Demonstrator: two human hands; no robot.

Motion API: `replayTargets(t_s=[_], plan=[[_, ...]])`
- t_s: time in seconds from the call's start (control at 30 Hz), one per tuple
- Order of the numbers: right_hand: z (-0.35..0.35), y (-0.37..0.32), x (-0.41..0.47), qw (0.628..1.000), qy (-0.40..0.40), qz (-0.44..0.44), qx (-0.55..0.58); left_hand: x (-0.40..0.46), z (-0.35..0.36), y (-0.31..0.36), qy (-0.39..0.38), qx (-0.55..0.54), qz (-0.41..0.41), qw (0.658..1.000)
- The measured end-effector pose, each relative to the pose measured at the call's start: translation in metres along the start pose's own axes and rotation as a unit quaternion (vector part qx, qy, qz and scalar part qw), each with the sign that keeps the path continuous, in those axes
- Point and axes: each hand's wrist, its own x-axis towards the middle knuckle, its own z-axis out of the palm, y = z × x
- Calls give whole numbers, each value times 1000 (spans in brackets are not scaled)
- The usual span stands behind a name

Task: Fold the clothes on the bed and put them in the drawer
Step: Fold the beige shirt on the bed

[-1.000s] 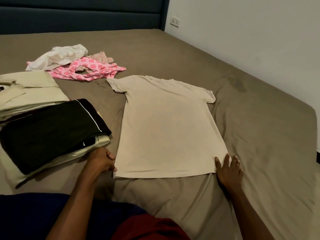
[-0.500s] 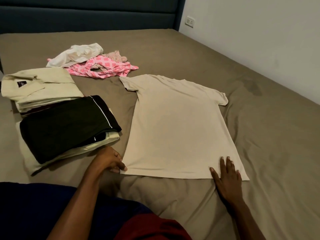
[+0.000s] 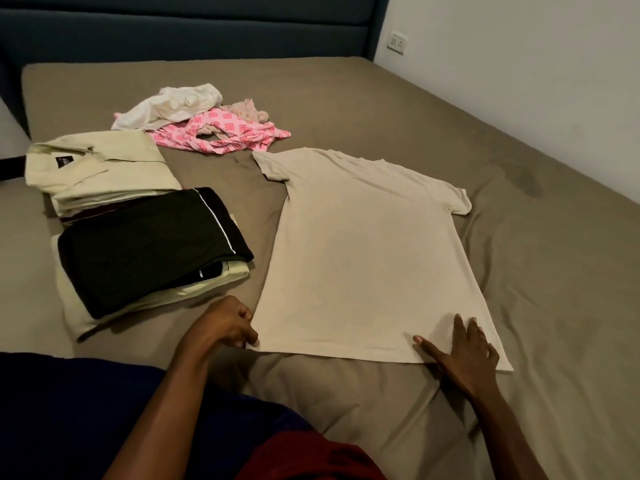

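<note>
Since a second earlier my right hand [image 3: 465, 351] had slid inward, flat and open, along the hem of the shirt [image 3: 363, 258] spread on the bed [image 3: 519, 271], while my left hand [image 3: 227, 322] pinched the other corner, so I judged smoothing before folding best.

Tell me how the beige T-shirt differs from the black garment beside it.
The beige T-shirt lies spread flat in a single layer; the black garment is folded. The T-shirt rests directly on the bed; the black garment sits atop cream folded clothes. Both hands touch only the T-shirt. Both lie on the bed.
</note>
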Motion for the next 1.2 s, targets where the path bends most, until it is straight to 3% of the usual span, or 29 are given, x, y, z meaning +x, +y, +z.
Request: replayTargets(t_s=[0.13, 0.3, 0.5, 0.67, 0.77, 0.83, 0.97, 1.1, 1.2], plan=[[13, -74, 19, 993, 68, -88, 32, -3, 5, 6, 36, -28, 2, 999], [42, -195, 73, 962, 53, -262, 62, 10, 12, 14, 194, -111, 49, 973], [64, -342, 159, 921, 29, -388, 18, 33, 19, 13, 252, -149, 70, 954], [76, -427, 214, 926, 69, -370, -2, 48, 21, 13, 294, -91, 78, 948], [94, -458, 251, 913, 123, -388, -31, 50, 17, 11, 275, -82, 79, 955], [98, -474, 267, 924, 118, -363, -40, 49, 16, 7, 262, -102, 91, 955], [99, -488, 287, 923, 114, -361, -65, 47, 16, 5, 235, -91, 104, 962], [98, -494, 302, 939, 108, -320, -63, 46, 24, 11, 261, -33, 85, 961], [89, -494, 306, 955, 104, -278, 4, 38, 39, 18, 272, -19, 92, 958]])
